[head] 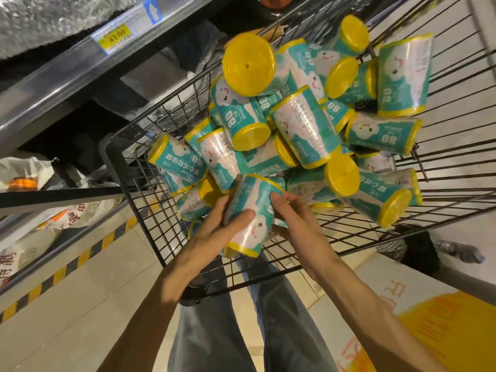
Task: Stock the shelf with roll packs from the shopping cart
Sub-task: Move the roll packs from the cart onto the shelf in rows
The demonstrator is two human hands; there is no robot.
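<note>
A black wire shopping cart (139, 210) holds a heap of several roll packs (303, 124), each a teal-and-white wrapped cylinder with yellow ends. At the cart's near end, both hands hold one roll pack (255, 208) just above the heap. My left hand (214, 229) grips its left side with the thumb across the wrapper. My right hand (295, 218) wraps its right side, fingertips on the upper edge. The shelf (67, 73) runs along the left, its metal edge carrying a yellow price tag (115, 36).
Lower shelf levels at the left hold white bagged goods (24, 170). A yellow-and-black striped strip (80, 259) marks the floor by the shelf base. A cardboard box (429, 318) lies at the lower right. Another person's shoe (459, 253) is beside the cart.
</note>
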